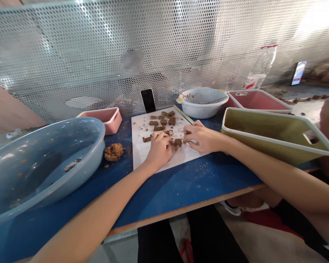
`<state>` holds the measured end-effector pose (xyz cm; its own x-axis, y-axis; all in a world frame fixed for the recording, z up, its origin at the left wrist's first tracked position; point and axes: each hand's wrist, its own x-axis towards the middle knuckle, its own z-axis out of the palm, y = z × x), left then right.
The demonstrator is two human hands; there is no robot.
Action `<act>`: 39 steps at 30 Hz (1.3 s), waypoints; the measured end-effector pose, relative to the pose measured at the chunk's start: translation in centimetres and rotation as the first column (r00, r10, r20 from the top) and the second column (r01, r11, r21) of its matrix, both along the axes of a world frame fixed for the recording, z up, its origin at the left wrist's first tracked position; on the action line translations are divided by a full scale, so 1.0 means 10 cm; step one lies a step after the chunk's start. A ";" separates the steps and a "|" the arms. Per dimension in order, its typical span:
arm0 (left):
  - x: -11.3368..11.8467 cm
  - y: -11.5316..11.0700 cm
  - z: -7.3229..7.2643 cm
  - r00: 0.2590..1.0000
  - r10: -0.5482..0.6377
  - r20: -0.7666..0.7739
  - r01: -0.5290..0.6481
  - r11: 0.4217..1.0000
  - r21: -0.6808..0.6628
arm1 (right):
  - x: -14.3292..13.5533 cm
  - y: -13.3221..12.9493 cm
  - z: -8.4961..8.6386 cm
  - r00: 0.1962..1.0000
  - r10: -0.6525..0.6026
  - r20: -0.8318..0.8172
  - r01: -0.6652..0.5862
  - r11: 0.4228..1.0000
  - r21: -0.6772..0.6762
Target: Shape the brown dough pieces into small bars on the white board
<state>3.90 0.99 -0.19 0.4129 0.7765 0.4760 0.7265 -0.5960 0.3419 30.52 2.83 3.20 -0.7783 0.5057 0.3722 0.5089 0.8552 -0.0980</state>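
Note:
On a white board [142, 157] lie several small brown, dough-like pieces [159, 128], some shaped like little bones. My left hand [160, 149] rests low over the board with bent fingers, its thumb and forefinger closed about a small brown piece [171, 141]. A blocky brown piece [178, 142] sits between my two hands. Just right of it is my right hand [200, 138], its fingers curved and apart, tips near the board; I see nothing held in it. Crumbs are scattered around the pieces. A larger brown lump [114, 152] lies on the blue table left of the board.
A big blue basin [97, 146] fills the left, with a pink bin [115, 122] behind it. A phone [148, 100] leans against the perforated metal screen. At right stand a white basin [203, 109], an olive bin [257, 142], another pink bin [263, 100] and a plastic bottle [261, 67].

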 end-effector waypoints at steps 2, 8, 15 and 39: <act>0.00 0.00 0.00 1.000 -0.005 -0.005 0.005 1.000 -0.009 | -0.01 0.00 -0.01 1.000 0.007 0.005 -0.007 1.000 -0.003; 0.00 -0.02 0.02 1.000 0.015 -0.024 -0.015 1.000 -0.027 | -0.02 0.00 -0.02 1.000 0.016 0.017 -0.016 1.000 0.000; 0.01 -0.01 0.02 1.000 0.024 0.003 -0.024 0.999 -0.042 | -0.02 -0.01 0.00 1.000 0.010 0.005 -0.010 1.000 -0.009; 0.01 0.00 -0.03 0.999 0.023 -0.025 -0.023 0.999 -0.027 | -0.03 0.02 -0.06 0.997 -0.070 0.036 0.070 0.997 0.016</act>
<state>4.00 1.03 -0.49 0.4062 0.7986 0.4440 0.7485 -0.5695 0.3396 30.25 3.02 2.58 -0.7546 0.5541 0.3515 0.5705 0.8187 -0.0660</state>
